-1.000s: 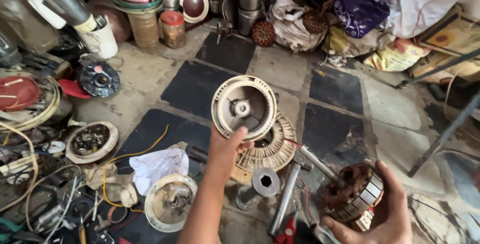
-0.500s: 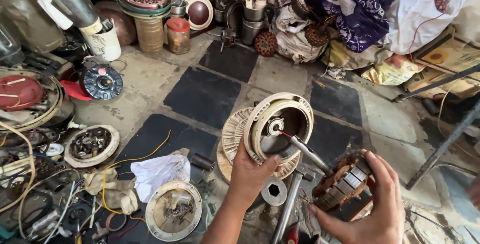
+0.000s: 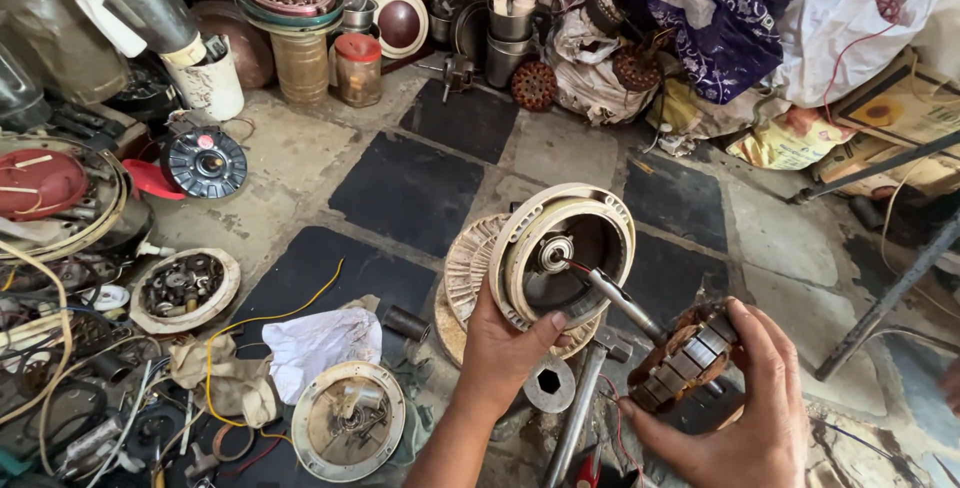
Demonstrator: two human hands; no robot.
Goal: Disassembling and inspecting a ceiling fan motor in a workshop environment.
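Left hand (image 3: 505,353): fingers closed on the lower rim of a cream round motor cover (image 3: 562,256), thumb on the inner face near 5 o'clock. Cover is held tilted, open side toward the camera, central bearing visible.

Right hand (image 3: 745,418): closed around a wound stator core (image 3: 688,353), its steel shaft (image 3: 625,300) pointing toward 10 o'clock. Shaft tip sits at or just short of the bearing in the cover's centre; contact cannot be confirmed.

Change: a second ago the cover was up at arm's length, outer face to the camera, and the core was low at 5 o'clock, well apart from it. Since then the cover has come down and turned over, and the core has risen to it. Judgement: shaft and bearing are now lined up, parts being brought together.

Surroundings: a ribbed finned disc (image 3: 470,268) lies on the floor directly behind the cover. At 7 o'clock of the hands, another cover (image 3: 348,435) lies open; a crumpled white cloth (image 3: 325,343) is beside it. A metal tube (image 3: 575,418) lies between the forearms.
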